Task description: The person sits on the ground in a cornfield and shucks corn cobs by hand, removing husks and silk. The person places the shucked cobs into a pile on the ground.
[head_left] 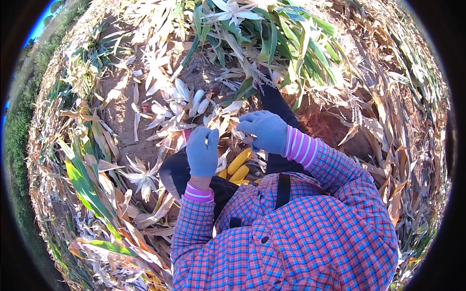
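My left hand (202, 151), in a blue-grey glove, is raised in front of my body with its fingers curled closed. A small pale bit shows at its fingers, too small to name. To its right, my right hand (266, 131), gloved alike, has its fingers bent toward the left one. Whatever lies under those fingers is hidden. The two hands are apart. Below and between them, several husked yellow corn cobs (238, 162) lie on the ground between my legs. Just beyond the hands are pale ears (197, 102) among dry husks (180, 127).
Cut corn stalks with green leaves (291, 43) are heaped ahead, near my dark-trousered leg (277, 104). Dry stalks and leaves (378, 121) cover the right side. Green-and-yellow leaves (87, 186) lie at the left. Bare brown soil (124, 109) shows at the left front.
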A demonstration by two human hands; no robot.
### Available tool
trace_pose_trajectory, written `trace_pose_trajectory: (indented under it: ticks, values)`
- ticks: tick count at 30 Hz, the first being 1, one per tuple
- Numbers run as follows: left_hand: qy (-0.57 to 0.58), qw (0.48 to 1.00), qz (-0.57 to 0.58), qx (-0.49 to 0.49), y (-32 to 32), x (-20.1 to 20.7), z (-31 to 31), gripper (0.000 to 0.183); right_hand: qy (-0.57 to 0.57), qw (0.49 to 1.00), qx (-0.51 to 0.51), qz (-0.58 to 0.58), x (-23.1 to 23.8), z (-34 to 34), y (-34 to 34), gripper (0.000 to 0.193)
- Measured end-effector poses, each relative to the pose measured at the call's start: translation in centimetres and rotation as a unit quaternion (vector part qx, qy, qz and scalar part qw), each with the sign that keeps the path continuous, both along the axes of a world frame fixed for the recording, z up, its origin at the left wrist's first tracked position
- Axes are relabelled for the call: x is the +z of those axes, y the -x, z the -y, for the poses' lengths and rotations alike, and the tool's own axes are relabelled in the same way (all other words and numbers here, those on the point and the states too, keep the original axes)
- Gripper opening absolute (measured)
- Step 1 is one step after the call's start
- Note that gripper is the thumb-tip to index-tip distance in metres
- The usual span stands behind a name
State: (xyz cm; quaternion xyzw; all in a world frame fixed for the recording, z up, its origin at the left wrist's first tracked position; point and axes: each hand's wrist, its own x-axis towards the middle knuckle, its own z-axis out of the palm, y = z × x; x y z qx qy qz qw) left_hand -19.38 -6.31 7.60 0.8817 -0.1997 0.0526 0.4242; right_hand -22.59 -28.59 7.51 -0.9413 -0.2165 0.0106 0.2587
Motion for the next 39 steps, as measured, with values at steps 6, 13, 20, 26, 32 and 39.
trace_pose_trajectory:
  ticks: [6, 13, 20, 26, 32, 39]
  values:
    - [-0.100, 0.986, 0.136, -0.002, 0.0, 0.7, 1.1, 0.047, -0.238, 0.969, -0.073, -0.002, 0.3, -0.4, 0.1, 0.028]
    - [-0.139, 0.981, 0.132, -0.001, -0.1, 0.9, 1.8, 0.063, -0.256, 0.967, 0.004, -0.021, 2.7, -2.4, 0.5, 0.028]
    - [-0.104, 0.990, 0.082, -0.046, 0.0, 0.4, 1.7, 0.065, -0.193, 0.975, 0.025, 0.108, 2.1, -2.4, 0.1, 0.013]
    - [-0.150, 0.979, 0.134, -0.034, 0.3, 1.5, 2.0, 0.067, -0.353, 0.932, -0.075, -0.022, 1.4, -1.2, -0.2, 0.013]
    - [-0.186, 0.966, 0.169, -0.068, 1.7, 1.9, 2.6, 0.060, -0.421, 0.901, -0.095, -0.039, 1.3, -0.9, -1.0, 0.024]
    - [-0.019, 0.989, 0.054, -0.137, 1.8, 1.7, 2.8, 0.057, -0.370, 0.926, -0.060, 0.033, 1.6, -1.1, -0.8, 0.021]
